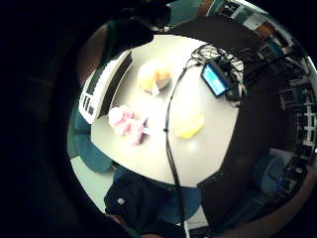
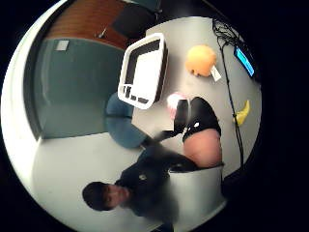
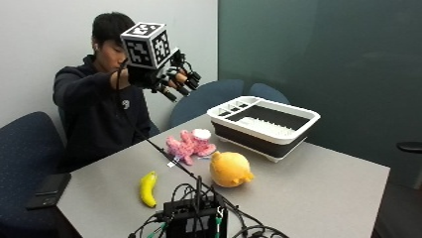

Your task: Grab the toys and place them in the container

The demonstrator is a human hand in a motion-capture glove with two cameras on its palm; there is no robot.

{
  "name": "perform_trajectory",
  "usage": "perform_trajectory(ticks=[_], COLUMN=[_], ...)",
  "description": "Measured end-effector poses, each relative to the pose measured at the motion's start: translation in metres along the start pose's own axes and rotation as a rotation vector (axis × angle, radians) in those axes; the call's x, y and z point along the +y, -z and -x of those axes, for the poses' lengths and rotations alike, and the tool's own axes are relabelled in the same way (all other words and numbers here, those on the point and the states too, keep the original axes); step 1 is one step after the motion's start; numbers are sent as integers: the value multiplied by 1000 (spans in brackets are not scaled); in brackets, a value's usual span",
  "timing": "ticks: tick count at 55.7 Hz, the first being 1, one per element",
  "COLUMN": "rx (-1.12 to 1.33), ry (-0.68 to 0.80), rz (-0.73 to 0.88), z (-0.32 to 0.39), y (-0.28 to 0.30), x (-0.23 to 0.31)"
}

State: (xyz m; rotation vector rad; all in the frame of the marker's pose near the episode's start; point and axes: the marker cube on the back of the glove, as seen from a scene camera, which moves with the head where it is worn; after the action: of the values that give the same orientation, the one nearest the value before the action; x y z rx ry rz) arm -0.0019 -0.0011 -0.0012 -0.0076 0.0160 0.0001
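Three toys lie on the grey table (image 3: 316,188): a pink plush (image 3: 189,145) nearest the person, an orange-yellow round plush (image 3: 231,169) in the middle, and a yellow banana (image 3: 148,188) toward the near left edge. The container, a white and black dish rack (image 3: 267,124), stands at the table's far right and looks empty. My gloved right hand (image 3: 165,74) hangs high above the table, over the person's side, with fingers spread and nothing in it. The palm views look down on the pink plush (image 1: 128,124), the round plush (image 1: 153,77), the banana (image 1: 190,127) and the rack (image 2: 142,70).
A black electronics box (image 3: 194,218) with a tangle of cables sits at the near edge, and one cable runs across the table between the toys. Blue chairs (image 3: 26,148) stand around the table. A dark phone (image 3: 46,186) lies on the left chair.
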Motion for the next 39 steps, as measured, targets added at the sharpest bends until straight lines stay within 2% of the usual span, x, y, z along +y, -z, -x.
perform_trajectory(ticks=[24, 32, 39], rx=[226, 241, 232], ry=[20, 25, -37], rz=[105, 137, 208], z=[24, 20, -2], y=[-4, -32, -71], x=[-36, -71, -111])
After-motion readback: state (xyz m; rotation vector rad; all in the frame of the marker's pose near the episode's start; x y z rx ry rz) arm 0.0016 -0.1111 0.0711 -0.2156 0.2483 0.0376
